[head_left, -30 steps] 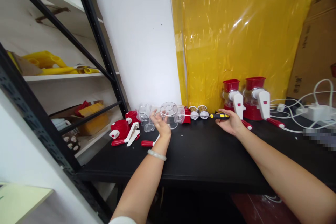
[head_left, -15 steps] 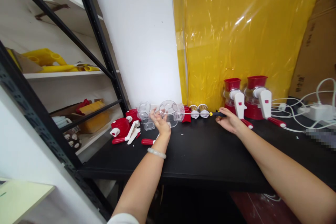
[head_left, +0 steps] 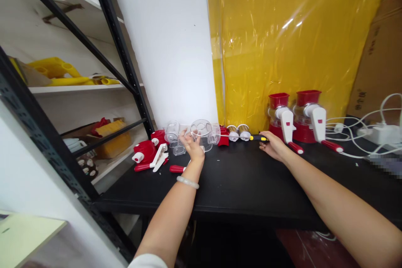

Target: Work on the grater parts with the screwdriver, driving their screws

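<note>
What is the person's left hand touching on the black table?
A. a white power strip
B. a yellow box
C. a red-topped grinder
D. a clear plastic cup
D: the left hand grips the clear plastic cup at the back of the black table, while the power strip lies far off to the right.

1. Clear housing [head_left: 202, 134]: transparent glossy plastic, touched by the left hand [head_left: 193, 149].
2. Screwdriver [head_left: 259, 137]: black-and-yellow matt handle, beside the right hand [head_left: 274, 147].
3. Table [head_left: 245, 184]: smooth matt black.
4. Sheet [head_left: 282, 37]: glossy yellow plastic film.
5. Bracelet [head_left: 187, 182]: smooth, pale, polished.
</note>
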Motion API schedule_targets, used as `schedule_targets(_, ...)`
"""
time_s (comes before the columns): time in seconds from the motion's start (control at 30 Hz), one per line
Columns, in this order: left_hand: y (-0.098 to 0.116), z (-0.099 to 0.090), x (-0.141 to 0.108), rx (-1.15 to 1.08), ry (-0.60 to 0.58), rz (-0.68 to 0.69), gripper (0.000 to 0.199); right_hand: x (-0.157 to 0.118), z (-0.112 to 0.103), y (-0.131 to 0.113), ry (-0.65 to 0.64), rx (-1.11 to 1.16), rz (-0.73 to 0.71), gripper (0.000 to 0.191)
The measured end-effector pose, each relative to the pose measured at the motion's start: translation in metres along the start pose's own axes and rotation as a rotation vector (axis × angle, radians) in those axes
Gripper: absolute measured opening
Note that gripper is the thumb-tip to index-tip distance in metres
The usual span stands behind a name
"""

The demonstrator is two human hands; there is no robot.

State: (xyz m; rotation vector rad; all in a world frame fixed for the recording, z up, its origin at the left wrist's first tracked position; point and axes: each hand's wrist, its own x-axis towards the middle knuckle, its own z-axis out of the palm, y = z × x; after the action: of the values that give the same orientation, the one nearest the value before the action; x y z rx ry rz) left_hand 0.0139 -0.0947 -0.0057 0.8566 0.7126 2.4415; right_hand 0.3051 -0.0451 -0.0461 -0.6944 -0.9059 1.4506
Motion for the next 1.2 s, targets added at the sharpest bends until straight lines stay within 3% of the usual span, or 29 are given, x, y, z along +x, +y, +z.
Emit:
schedule_targets(0.17, -0.001, -0.001, 0.001, -0.002, 0.008, -0.014, 0.044, -0.003, 0.001, -0.007, -0.021, 0.067, -0.006, 0.022)
schedule_targets(0.33, -0.001, 0.0, 0.0, 0.012, -0.018, -0.011, 0.043, 0.002, -0.003, 0.003, 0.014, -0.069, 0.021, 0.051)
schedule_targets(0.67, 0.0, -0.002, 0.0, 0.039, 0.012, -0.019, 0.048, 0.003, 0.0, -0.001, -0.043, 0.017, -0.101, 0.047)
schedule_targets(0.9, 0.0, -0.001, 0.002, 0.031, 0.022, -0.034, 0.041, 0.004, -0.002, 0.001, -0.037, -0.013, -0.042, 0.041)
schedule_targets(1.03, -0.001, -0.001, 0.002, 0.047, 0.003, -0.026, 0.047, 0.007, -0.005, 0.009, -0.002, -0.093, 0.025, 0.049)
schedule_targets(1.2, -0.002, -0.002, 0.004, 0.043, 0.023, -0.031, 0.046, 0.006, -0.004, 0.006, -0.026, -0.061, -0.031, 0.042)
